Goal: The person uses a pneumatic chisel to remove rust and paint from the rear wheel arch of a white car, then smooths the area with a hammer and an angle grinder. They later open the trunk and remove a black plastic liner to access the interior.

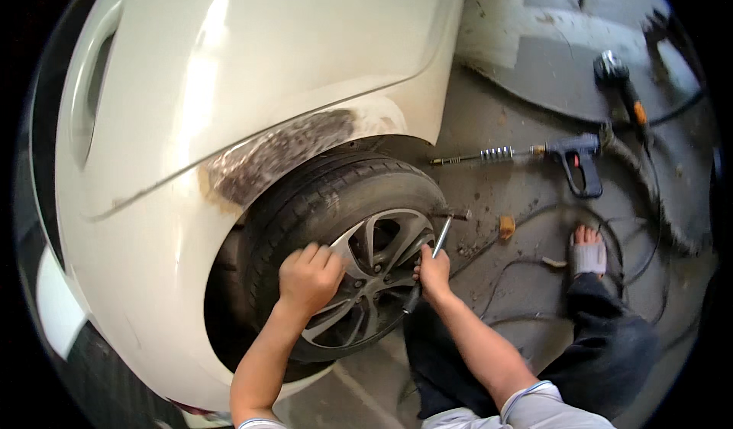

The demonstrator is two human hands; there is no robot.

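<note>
A white car's wheel (pixel 366 268) with a black tyre (pixel 336 192) and silver spoked rim fills the middle. My left hand (pixel 309 276) is closed around the end of a cross wrench arm over the rim's spokes. My right hand (pixel 434 272) grips the cross wrench (pixel 441 236), whose steel arm rises toward a dark socket end near the tyre's right edge. The wrench's centre is hidden between my hands. Above the tyre, the car's fender (pixel 282 154) shows a sanded, grey-brown patch.
A spray gun with a long lance (pixel 534 154) lies on the concrete floor to the right, next to a power tool (pixel 618 77) and tangled hoses and cables (pixel 611 230). My sandalled foot (pixel 588 249) and dark trouser leg rest at the right.
</note>
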